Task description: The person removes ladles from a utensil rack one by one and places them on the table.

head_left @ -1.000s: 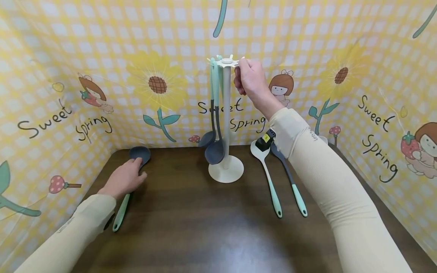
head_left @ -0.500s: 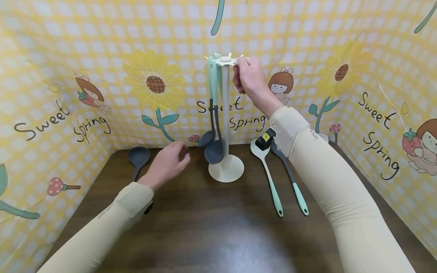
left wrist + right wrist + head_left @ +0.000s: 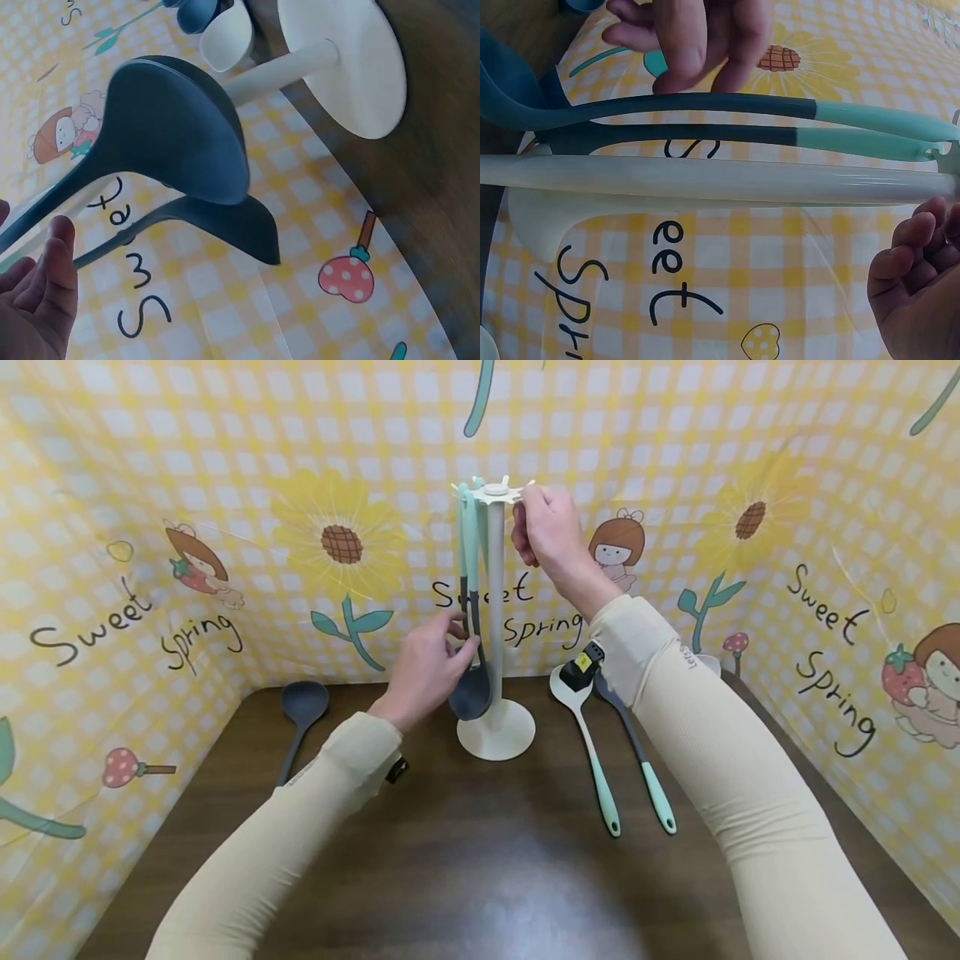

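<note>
A cream utensil rack (image 3: pixel 497 627) stands upright, its hooked top carrying two dark ladles with mint handle ends and a pale utensil (image 3: pixel 540 217) behind the post. My left hand (image 3: pixel 429 664) is at the dark shafts below the mint grips, thumb and fingers apart. Its fingertips reach right to the front ladle's shaft (image 3: pixel 705 103). In the left wrist view, the front ladle's bowl (image 3: pixel 172 124) overlaps the second ladle (image 3: pixel 225 225). My right hand (image 3: pixel 551 531) pinches the edge of the rack's top with curled fingers; the contact is partly hidden.
A dark ladle (image 3: pixel 303 700) lies on the brown table (image 3: pixel 480 860) at the left, its handle partly behind my left sleeve. Right of the rack lie a white spoon (image 3: pixel 588 743) and a dark utensil with a mint handle (image 3: pixel 658 797). Checked yellow cloth surrounds the table's back and sides.
My left hand has moved right and up from the ladle lying at the left to the hanging ladles. My right hand stays at the rack's top.
</note>
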A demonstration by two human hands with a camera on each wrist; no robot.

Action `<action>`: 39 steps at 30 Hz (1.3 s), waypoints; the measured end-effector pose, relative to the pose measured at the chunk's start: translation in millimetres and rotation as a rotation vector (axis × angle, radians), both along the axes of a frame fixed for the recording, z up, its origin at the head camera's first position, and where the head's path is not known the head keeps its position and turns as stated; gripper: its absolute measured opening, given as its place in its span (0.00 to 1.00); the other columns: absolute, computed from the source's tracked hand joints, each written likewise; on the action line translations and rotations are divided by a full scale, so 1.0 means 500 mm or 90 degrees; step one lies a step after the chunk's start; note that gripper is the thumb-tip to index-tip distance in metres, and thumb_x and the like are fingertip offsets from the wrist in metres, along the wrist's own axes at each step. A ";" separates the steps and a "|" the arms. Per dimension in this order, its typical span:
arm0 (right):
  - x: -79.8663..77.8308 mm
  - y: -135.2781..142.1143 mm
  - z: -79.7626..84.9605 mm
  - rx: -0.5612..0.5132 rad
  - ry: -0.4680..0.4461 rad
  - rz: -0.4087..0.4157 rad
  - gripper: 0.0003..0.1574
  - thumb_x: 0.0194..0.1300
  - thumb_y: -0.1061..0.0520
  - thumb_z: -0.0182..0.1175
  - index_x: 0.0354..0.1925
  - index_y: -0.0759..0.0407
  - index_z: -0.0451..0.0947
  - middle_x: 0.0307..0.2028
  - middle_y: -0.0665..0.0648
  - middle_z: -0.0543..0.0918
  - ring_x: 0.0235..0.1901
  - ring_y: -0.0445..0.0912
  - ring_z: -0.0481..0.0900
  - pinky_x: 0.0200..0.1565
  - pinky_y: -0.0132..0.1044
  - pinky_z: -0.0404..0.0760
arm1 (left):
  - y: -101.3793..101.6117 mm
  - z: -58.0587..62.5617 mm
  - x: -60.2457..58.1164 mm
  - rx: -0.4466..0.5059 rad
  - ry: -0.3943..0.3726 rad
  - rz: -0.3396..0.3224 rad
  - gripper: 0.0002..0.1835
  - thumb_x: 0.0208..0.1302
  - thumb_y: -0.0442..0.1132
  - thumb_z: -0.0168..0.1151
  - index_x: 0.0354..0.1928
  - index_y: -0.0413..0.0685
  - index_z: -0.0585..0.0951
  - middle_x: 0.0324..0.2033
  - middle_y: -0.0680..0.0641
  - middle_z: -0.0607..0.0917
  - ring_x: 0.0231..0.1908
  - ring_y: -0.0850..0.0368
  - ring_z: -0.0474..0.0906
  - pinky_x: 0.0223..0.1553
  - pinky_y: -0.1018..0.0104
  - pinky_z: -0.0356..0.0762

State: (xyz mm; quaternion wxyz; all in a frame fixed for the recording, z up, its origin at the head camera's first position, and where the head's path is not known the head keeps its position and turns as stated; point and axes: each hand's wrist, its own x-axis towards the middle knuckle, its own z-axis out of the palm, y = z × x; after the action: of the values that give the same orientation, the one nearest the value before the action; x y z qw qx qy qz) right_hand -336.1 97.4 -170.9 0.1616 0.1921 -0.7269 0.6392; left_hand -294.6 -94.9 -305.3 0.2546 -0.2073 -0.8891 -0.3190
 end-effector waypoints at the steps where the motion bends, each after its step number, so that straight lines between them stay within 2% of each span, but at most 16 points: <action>1: 0.001 0.000 0.000 -0.001 0.000 0.001 0.27 0.76 0.56 0.37 0.19 0.59 0.67 0.11 0.53 0.70 0.09 0.45 0.63 0.15 0.33 0.64 | 0.004 0.002 -0.002 0.007 -0.001 -0.006 0.21 0.71 0.48 0.60 0.59 0.44 0.77 0.41 0.47 0.87 0.31 0.58 0.82 0.35 0.61 0.82; 7: 0.003 -0.002 0.003 0.002 -0.002 -0.002 0.27 0.77 0.55 0.37 0.20 0.59 0.67 0.12 0.54 0.71 0.10 0.45 0.64 0.16 0.33 0.65 | 0.017 0.015 -0.004 0.035 -0.003 -0.022 0.18 0.71 0.44 0.61 0.56 0.41 0.78 0.40 0.47 0.87 0.30 0.57 0.82 0.31 0.62 0.83; 15: 0.009 -0.004 0.000 0.002 -0.012 -0.004 0.27 0.78 0.55 0.37 0.20 0.58 0.67 0.12 0.53 0.70 0.10 0.45 0.64 0.15 0.33 0.64 | 0.026 0.019 -0.004 0.042 0.005 -0.034 0.11 0.72 0.40 0.59 0.49 0.41 0.80 0.36 0.45 0.87 0.32 0.55 0.83 0.35 0.60 0.83; 20: 0.009 -0.007 -0.002 -0.011 -0.012 0.008 0.26 0.77 0.55 0.38 0.21 0.58 0.67 0.12 0.53 0.70 0.10 0.45 0.64 0.16 0.33 0.65 | 0.026 0.020 -0.004 0.069 0.012 -0.040 0.09 0.71 0.38 0.57 0.45 0.39 0.79 0.35 0.45 0.86 0.33 0.55 0.83 0.37 0.61 0.83; 27: 0.008 -0.005 0.004 -0.025 -0.013 -0.003 0.26 0.77 0.56 0.38 0.20 0.58 0.66 0.11 0.53 0.70 0.09 0.45 0.63 0.15 0.33 0.64 | 0.022 0.031 0.001 0.094 0.035 -0.059 0.08 0.69 0.37 0.56 0.43 0.40 0.79 0.33 0.45 0.85 0.32 0.55 0.81 0.35 0.63 0.82; 39: 0.006 -0.004 0.003 -0.010 -0.027 -0.003 0.26 0.77 0.55 0.38 0.21 0.59 0.67 0.13 0.54 0.71 0.10 0.45 0.64 0.15 0.32 0.65 | 0.001 0.020 0.020 0.108 0.035 -0.067 0.06 0.69 0.37 0.58 0.42 0.41 0.78 0.31 0.46 0.83 0.30 0.56 0.79 0.33 0.63 0.80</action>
State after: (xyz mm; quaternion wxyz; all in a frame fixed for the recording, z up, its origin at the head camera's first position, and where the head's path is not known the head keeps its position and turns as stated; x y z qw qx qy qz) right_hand -333.3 95.5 -169.5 0.1493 0.1757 -0.7257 0.6482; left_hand -284.8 -94.5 -295.1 0.2782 -0.2401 -0.8396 -0.4000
